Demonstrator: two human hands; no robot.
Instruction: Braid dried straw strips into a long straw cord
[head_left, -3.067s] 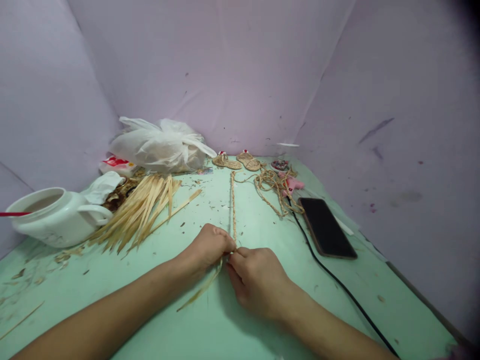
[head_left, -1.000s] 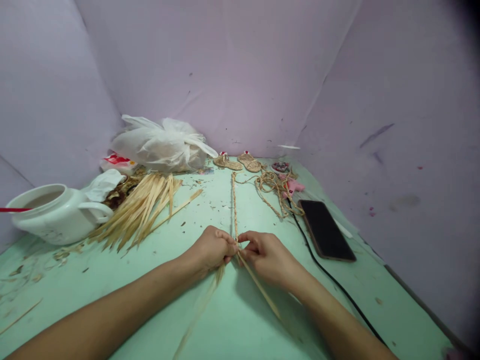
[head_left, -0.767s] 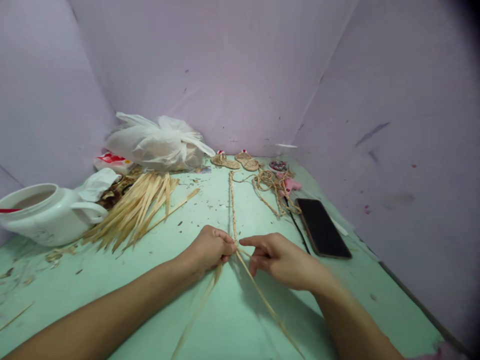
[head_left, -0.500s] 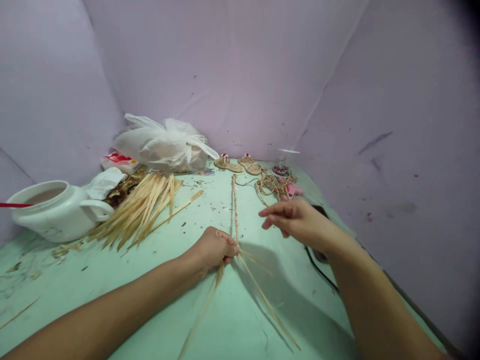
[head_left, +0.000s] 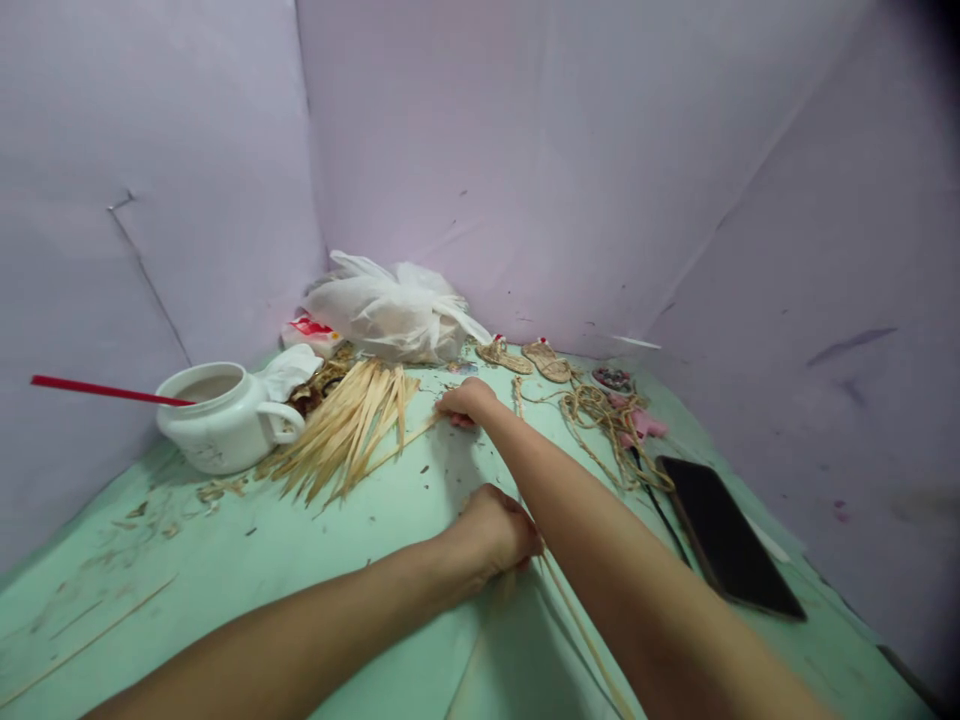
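My left hand (head_left: 499, 530) is closed around the lower end of a narrow straw braid (head_left: 517, 395). Only the braid's far tip shows; my right forearm hides most of its length. Loose straw strands (head_left: 581, 620) trail from the left hand toward the front. Crossing over the left hand, my right hand (head_left: 469, 402) has its fingers pinched at the end of a single straw strip (head_left: 401, 447). That strip lies slanted beside a fanned pile of pale straw strips (head_left: 349, 415).
A white mug (head_left: 217, 440) with a red stick (head_left: 112, 388) stands left. Behind are a white plastic bag (head_left: 397, 310) and two small woven sandals (head_left: 547, 362). To the right lie coiled cord (head_left: 596, 410), a pink item (head_left: 643, 425) and a black phone (head_left: 724, 535).
My right hand has crossed leftward over the braid to the loose strip by the pile. The left hand keeps its grip on the braid. The view has turned left.
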